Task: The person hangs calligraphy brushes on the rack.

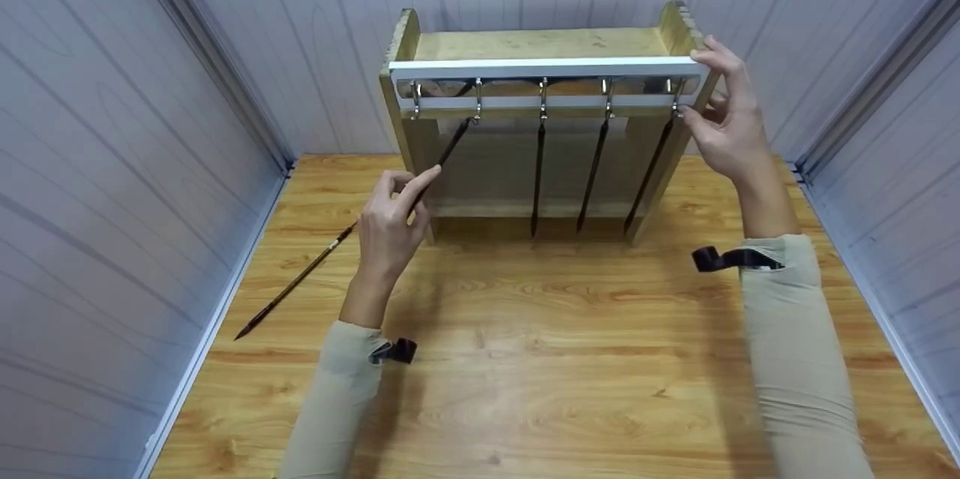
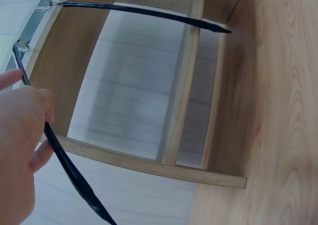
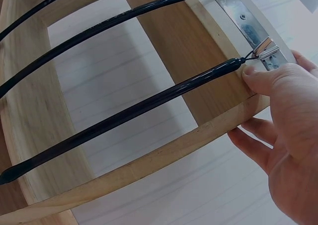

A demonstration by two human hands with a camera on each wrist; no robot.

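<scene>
My left hand [image 1: 390, 220] pinches a dark calligraphy brush [image 1: 454, 143]. The brush slants, with its upper end at the second hook from the left [image 1: 478, 97]; in the left wrist view its end meets a hook, but whether the loop is over it I cannot tell. My right hand [image 1: 731, 118] grips the right upper edge of a wooden rack [image 1: 540, 43], thumb in front by the last hook and fingers around the side post [image 3: 218, 128]. Three more brushes hang by cord loops: one at the middle [image 1: 538, 179], one beside it [image 1: 592, 175], one at the far right [image 3: 134, 111].
A further brush [image 1: 300, 276] lies on the wood-patterned surface [image 1: 525, 359] at the left. The leftmost hook [image 1: 415, 100] holds no brush. White panel walls [image 1: 97, 186] stand on the left, right and back. Black straps [image 1: 394, 350] hang from both sleeves.
</scene>
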